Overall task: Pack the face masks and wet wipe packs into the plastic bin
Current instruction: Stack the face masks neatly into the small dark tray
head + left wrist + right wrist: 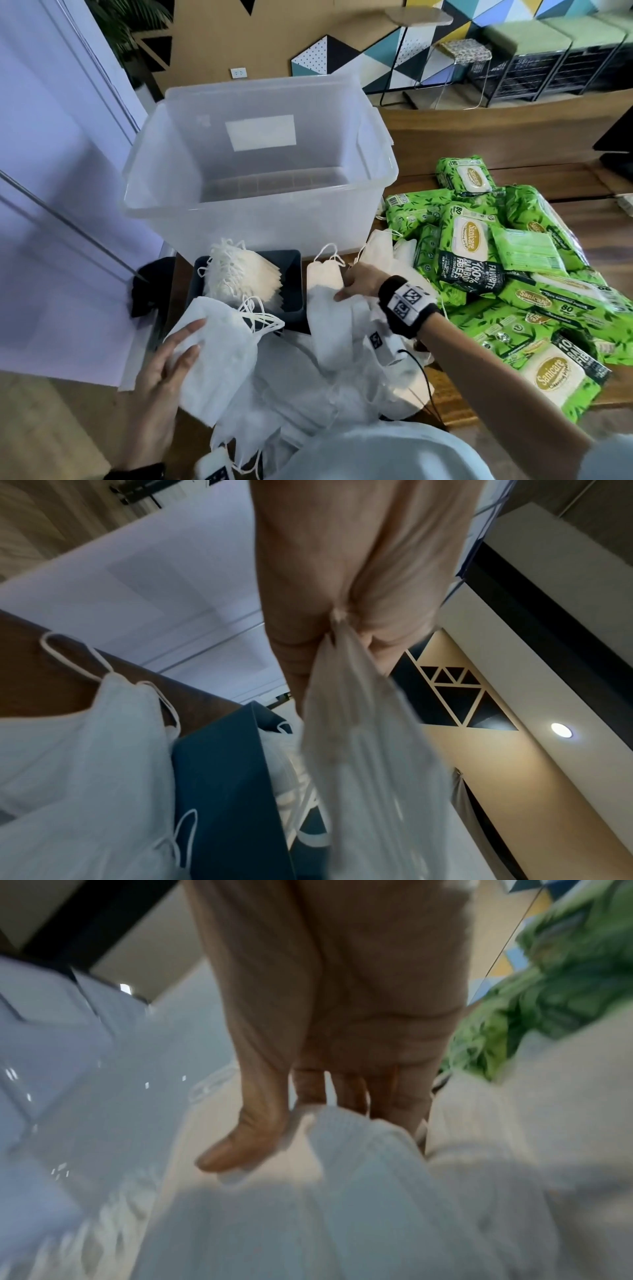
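Face masks, white and soft with thin elastic ear loops, lie directly under our right fingers (346,1096): our right hand (359,279) reaches forward and leftward over the loose pile of white masks (329,342), fingers fairly straight and thumb spread, touching the top edge of one mask without closing on it, as far as the blurred right wrist view lets us tell. That mask runs lengthwise toward us, away from the fingertips, so we judge a pinch at its far end would lift it hanging long.

Our left hand (164,370) grips a stack of white masks (219,349), thumb on top in the head view; the left wrist view shows the material pinched at the palm and hanging down. Just beyond that stack sits a small dark blue-grey tray (291,270) holding a neat bundle of cream-coloured masks (246,274).

Behind the tray stands the large translucent plastic bin (260,205), open-topped, its floor looking bare. It lies straight ahead of both hands, the left being a little nearer its front wall.

To the right, well apart from the left hand, green wet wipe packs (479,260) are heaped on the brown wooden surface (513,137); the right hand is clearly closer to them.
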